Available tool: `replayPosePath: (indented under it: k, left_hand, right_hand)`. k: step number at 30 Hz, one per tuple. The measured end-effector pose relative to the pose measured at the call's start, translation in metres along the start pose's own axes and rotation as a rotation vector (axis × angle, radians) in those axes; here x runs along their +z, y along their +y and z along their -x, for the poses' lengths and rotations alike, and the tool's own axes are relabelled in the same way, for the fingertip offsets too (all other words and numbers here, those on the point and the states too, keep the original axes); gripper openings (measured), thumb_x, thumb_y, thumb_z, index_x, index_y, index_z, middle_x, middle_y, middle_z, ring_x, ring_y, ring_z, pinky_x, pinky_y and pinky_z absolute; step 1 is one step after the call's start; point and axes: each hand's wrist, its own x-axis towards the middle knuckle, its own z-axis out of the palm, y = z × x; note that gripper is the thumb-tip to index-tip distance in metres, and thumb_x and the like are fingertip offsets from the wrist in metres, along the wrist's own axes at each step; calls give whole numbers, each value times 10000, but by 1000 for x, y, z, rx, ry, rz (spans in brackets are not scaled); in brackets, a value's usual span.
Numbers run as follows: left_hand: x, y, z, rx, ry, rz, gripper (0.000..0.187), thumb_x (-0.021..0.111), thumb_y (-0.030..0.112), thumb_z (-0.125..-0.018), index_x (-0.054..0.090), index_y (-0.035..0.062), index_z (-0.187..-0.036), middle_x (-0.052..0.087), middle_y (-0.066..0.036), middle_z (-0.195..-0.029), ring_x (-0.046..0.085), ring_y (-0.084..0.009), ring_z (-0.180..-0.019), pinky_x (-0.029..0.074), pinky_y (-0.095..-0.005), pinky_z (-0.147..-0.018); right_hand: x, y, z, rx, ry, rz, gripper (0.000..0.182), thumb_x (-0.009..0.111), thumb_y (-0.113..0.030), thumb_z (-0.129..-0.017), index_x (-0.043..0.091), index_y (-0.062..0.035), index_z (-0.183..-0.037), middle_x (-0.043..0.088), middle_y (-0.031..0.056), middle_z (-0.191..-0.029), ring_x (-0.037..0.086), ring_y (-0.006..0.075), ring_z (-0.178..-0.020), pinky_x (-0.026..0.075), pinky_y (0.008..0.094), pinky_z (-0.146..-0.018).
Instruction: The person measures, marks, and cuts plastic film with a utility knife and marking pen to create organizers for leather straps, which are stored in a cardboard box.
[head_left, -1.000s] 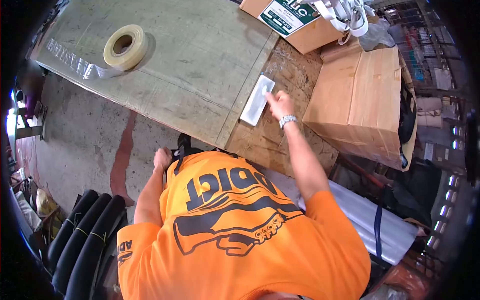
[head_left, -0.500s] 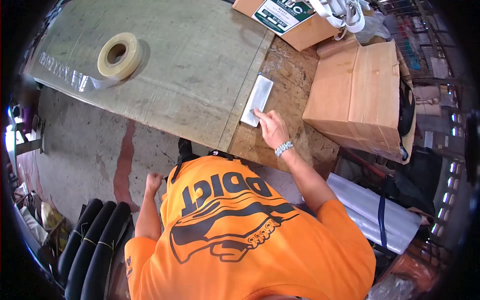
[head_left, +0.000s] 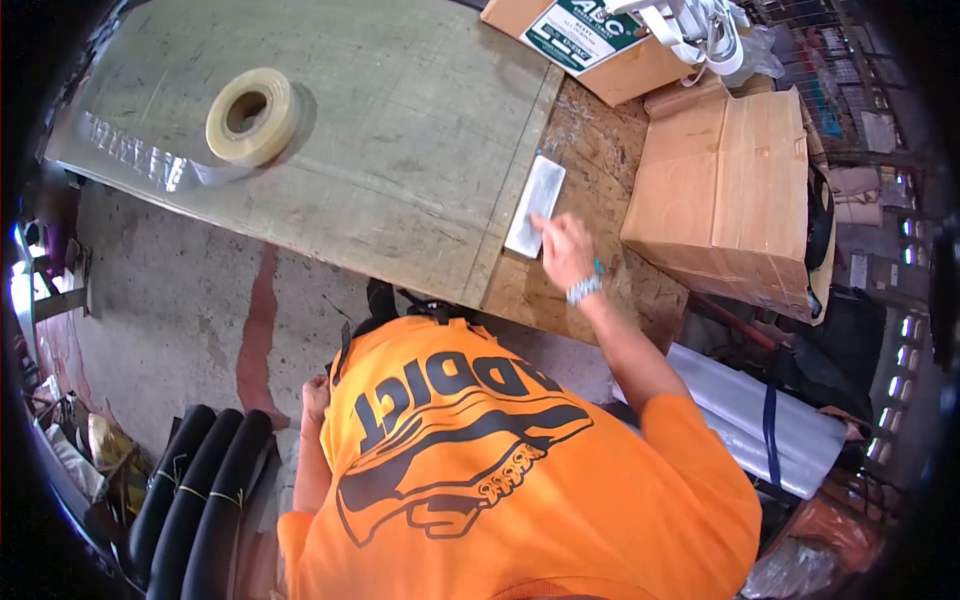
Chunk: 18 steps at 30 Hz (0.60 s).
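A flat, whitish rectangular block [head_left: 536,206] lies on the brown wooden part of the worktable, along the edge of the grey-green sheet [head_left: 400,130]. My right hand [head_left: 568,252], with a metal watch band at the wrist, is over the near right side of the block. Its index finger stretches out to the block's surface, while the other fingers are curled and grip nothing visible. Beside the orange shirt, below the table edge, my left hand [head_left: 316,398] hangs with its fingers curled into a loose fist. Nothing shows in it.
On the sheet stands a roll of clear tape-like film [head_left: 250,116], its loose end trailing left. A cardboard box [head_left: 720,190] sits right of my hand, and a labelled carton [head_left: 590,50] behind. Black rolls [head_left: 200,500] lean at lower left; plastic-wrapped rolls [head_left: 760,410] lie at right.
The whole view has shifted, moving the table and its objects rightward. My left hand has come down closer to the shirt. My right index finger stays at the block.
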Motion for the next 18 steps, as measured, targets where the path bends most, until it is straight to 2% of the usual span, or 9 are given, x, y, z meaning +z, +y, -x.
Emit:
replayPosePath:
  k: [4, 6, 9, 10, 12, 13, 15, 16, 18]
  left_hand:
    - [-3, 53, 20, -71, 121, -47, 205, 639, 216, -955, 684, 22, -1002, 669, -3, -788, 589, -88, -620, 446, -256, -553]
    - [-13, 59, 27, -151, 68, -69, 192, 644, 224, -943, 673, 43, -1001, 659, -3, -806, 591, -100, -609, 442, -258, -543]
    - [-32, 51, 25, -228, 81, -65, 184, 651, 220, -932, 672, 44, -981, 653, -8, -814, 589, -101, -613, 434, -255, -535]
    - [-41, 44, 25, -225, 127, -45, 180, 653, 216, -928, 672, 45, -978, 651, -11, -815, 587, -102, -613, 433, -256, -533]
    - [-45, 33, 27, -191, 272, 12, 192, 638, 222, -942, 672, 37, -981, 646, -12, -807, 582, -104, -613, 436, -263, -530]
    - [-38, 35, 32, -217, 376, 10, 196, 625, 222, -954, 670, 33, -982, 646, -15, -808, 577, -108, -612, 438, -264, -531]
    - [-19, 44, 50, -189, 378, 40, 194, 623, 221, -958, 668, 34, -980, 646, -22, -803, 580, -110, -612, 441, -263, -536]
    - [-3, 56, 59, -173, 377, 45, 193, 622, 221, -960, 668, 34, -979, 647, -26, -800, 582, -110, -612, 443, -263, -538]
    - [34, 94, 78, -56, 302, 52, 195, 638, 189, -950, 661, 8, -1019, 654, -45, -843, 612, -124, -677, 480, -274, -589]
  right_hand:
    - [-11, 5, -18, -27, -34, 262, 465, 577, -13, -813, 698, -218, -1212, 551, 102, -954, 534, 307, -944, 429, 438, -789]
    - [-21, 25, -51, -15, 18, 373, 324, 565, -50, -868, 691, -183, -1136, 614, 127, -916, 586, 327, -909, 467, 446, -759]
    - [-43, 16, -67, 284, -198, 98, 131, 568, -133, -933, 654, -142, -1031, 673, 140, -807, 639, 365, -774, 505, 468, -679]
    - [-34, 20, -52, 189, -79, -8, 213, 627, -294, -956, 618, -92, -888, 665, 142, -670, 632, 343, -599, 505, 457, -577]
    - [-3, 28, -19, 380, -302, -348, 377, 709, -402, -902, 610, -54, -798, 642, 140, -637, 605, 284, -547, 489, 426, -546]
    - [4, 35, -27, 380, -233, -334, 412, 725, -421, -887, 599, -47, -770, 636, 142, -630, 601, 269, -545, 484, 417, -540]
    - [19, 42, -18, 431, -100, -334, 483, 757, -459, -856, 579, -33, -713, 626, 147, -615, 594, 241, -543, 473, 398, -528]
    - [18, 43, -27, 424, -5, -293, 481, 775, -452, -836, 574, -31, -720, 621, 160, -619, 599, 276, -549, 466, 396, -525]
    - [11, 32, -27, 433, -16, -333, 468, 773, -451, -831, 579, -36, -738, 617, 179, -631, 600, 305, -558, 460, 402, -523]
